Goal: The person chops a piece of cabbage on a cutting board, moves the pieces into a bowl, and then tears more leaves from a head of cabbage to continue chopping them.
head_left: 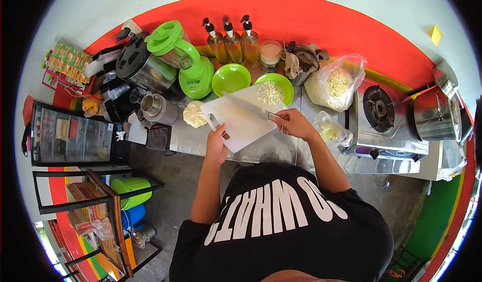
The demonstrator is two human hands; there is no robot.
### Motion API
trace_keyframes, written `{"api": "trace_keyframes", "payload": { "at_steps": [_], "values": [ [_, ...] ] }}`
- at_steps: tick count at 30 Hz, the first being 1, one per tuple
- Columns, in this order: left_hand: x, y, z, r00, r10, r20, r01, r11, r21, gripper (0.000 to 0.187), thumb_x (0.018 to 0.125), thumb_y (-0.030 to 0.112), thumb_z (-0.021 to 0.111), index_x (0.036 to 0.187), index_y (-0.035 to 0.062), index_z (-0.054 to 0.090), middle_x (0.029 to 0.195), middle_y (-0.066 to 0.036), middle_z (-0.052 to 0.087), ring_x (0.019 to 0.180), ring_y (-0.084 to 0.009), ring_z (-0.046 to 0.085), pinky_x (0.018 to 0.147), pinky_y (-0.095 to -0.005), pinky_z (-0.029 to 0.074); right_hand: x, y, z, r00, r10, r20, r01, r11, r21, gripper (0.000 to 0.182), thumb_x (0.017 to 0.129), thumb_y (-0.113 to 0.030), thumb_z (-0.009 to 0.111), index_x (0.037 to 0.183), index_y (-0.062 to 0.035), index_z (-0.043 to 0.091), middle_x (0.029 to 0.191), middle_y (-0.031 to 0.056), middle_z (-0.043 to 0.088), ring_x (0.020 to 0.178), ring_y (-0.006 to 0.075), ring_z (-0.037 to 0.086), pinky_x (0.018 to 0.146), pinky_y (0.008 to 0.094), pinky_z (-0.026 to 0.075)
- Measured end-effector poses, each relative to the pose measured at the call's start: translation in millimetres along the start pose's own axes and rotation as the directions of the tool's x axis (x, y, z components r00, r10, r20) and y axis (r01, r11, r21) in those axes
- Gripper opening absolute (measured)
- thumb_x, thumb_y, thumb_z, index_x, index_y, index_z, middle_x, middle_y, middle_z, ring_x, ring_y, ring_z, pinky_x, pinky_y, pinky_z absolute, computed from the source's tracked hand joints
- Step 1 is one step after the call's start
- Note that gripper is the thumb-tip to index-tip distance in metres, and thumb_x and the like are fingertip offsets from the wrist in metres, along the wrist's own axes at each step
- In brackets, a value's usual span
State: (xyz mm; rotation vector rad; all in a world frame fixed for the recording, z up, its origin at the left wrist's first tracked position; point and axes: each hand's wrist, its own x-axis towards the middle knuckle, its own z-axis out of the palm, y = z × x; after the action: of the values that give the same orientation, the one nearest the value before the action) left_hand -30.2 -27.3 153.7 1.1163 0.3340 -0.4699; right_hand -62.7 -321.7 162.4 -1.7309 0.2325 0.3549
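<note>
A white cutting board (238, 124) is held at a slant, its far corner over a green plate (287, 85). My left hand (217, 145) is closed around the board's handle cutout. In my right hand (295, 124) is a knife (266, 113), its blade lying along the board's surface. Pale shredded cabbage (271, 92) lies at the board's far corner and in the green plate; where one pile ends and the other starts is hard to see. Left of the board sits a cut piece of cabbage (195, 114) on the metal counter.
Behind stand another green plate (231, 80), a green blender (196, 76) and several pump bottles (232, 46). To the right are a bag of shredded cabbage (337, 84), a smaller plastic bag (331, 130), a gas stove (379, 111) and a large pot (436, 116).
</note>
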Motion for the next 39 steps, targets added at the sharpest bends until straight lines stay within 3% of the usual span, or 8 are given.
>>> {"api": "trace_keyframes", "payload": {
  "at_steps": [3,5,12,19,23,28,34,39],
  "values": [
    [-0.9,-2.3,1.9,1.000,-0.010,-0.028,0.010,1.000,0.002,0.031,0.103,0.024,0.057,0.123,-0.0001,0.061,0.111,-0.008,0.067,0.100,-0.0182,0.065,0.090,-0.0343,0.054,9.3,17.9,-4.6,0.996,0.089,0.012,-0.088,0.992,-0.095,0.035,0.095,-0.032,0.068,0.095,0.0025,0.074,0.068,0.0090,0.068,0.057,0.0135,0.061,0.056,0.0325,0.048],
    [-2.3,-3.7,0.8,0.999,-0.021,-0.043,0.021,1.000,0.009,0.031,0.104,0.024,0.056,0.123,-0.0004,0.061,0.111,-0.008,0.067,0.100,-0.0185,0.065,0.090,-0.0346,0.054,20.0,51.1,-9.3,0.938,-0.191,-0.289,0.077,0.928,-0.364,0.034,0.096,-0.033,0.068,0.096,0.0004,0.074,0.066,0.0036,0.063,0.056,0.0086,0.055,0.052,0.0283,0.043],
    [-5.2,-8.2,3.1,1.000,0.010,-0.014,-0.010,1.000,-0.018,0.035,0.105,0.024,0.055,0.127,-0.0036,0.059,0.116,-0.010,0.066,0.104,-0.0200,0.065,0.092,-0.0358,0.053,-11.6,54.1,-62.2,0.986,0.121,0.114,-0.126,0.991,0.033,0.029,0.098,-0.031,0.068,0.094,-0.0029,0.076,0.065,-0.0008,0.059,0.055,0.0066,0.049,0.052,0.0266,0.040],
    [-9.0,-16.7,-5.5,0.999,0.048,-0.017,-0.049,0.998,-0.041,0.037,0.105,0.024,0.054,0.129,-0.0042,0.058,0.118,-0.010,0.065,0.107,-0.0205,0.064,0.094,-0.0368,0.053,-21.6,57.1,-66.4,0.938,0.025,-0.345,-0.095,0.978,-0.187,0.032,0.096,-0.032,0.071,0.095,-0.0012,0.077,0.064,0.0004,0.059,0.058,0.0070,0.051,0.054,0.0259,0.042],
    [-10.4,-13.6,-6.7,0.999,0.024,-0.029,-0.024,1.000,-0.018,0.037,0.105,0.024,0.054,0.129,-0.0038,0.058,0.118,-0.010,0.065,0.108,-0.0207,0.064,0.095,-0.0365,0.053,-30.4,45.8,-68.3,0.979,0.178,-0.098,-0.169,0.981,0.090,0.037,0.095,-0.034,0.071,0.095,0.0026,0.076,0.065,0.0041,0.061,0.060,0.0108,0.055,0.057,0.0301,0.044],
    [-15.9,-7.9,-0.2,0.998,0.023,-0.056,-0.024,0.999,-0.027,0.031,0.105,0.021,0.056,0.124,-0.0023,0.060,0.114,-0.009,0.068,0.104,-0.0188,0.064,0.092,-0.0356,0.051,-24.0,65.5,-59.2,0.912,-0.114,-0.394,-0.031,0.939,-0.342,0.033,0.095,-0.033,0.071,0.094,-0.0008,0.078,0.066,0.0013,0.060,0.059,0.0085,0.050,0.057,0.0283,0.043],
    [-14.8,-7.5,-3.5,0.998,0.045,-0.036,-0.043,0.998,0.044,0.030,0.104,0.020,0.056,0.125,-0.0017,0.060,0.115,-0.009,0.066,0.103,-0.0193,0.065,0.092,-0.0352,0.053,-33.8,29.7,-21.9,0.994,0.105,-0.020,-0.096,0.960,0.264,0.027,0.098,-0.029,0.069,0.104,-0.0038,0.073,0.072,-0.0025,0.057,0.063,0.0058,0.049,0.058,0.0227,0.041],
    [-17.7,-1.5,3.0,0.998,0.065,-0.020,-0.064,0.997,0.051,0.029,0.103,0.019,0.057,0.123,-0.0014,0.061,0.114,-0.009,0.068,0.102,-0.0187,0.065,0.091,-0.0340,0.052,-23.9,35.8,-6.3,0.992,0.097,0.082,-0.112,0.973,0.204,0.027,0.100,-0.027,0.065,0.108,-0.0014,0.071,0.075,-0.0017,0.060,0.062,0.0064,0.049,0.057,0.0237,0.041]
  ]
}}
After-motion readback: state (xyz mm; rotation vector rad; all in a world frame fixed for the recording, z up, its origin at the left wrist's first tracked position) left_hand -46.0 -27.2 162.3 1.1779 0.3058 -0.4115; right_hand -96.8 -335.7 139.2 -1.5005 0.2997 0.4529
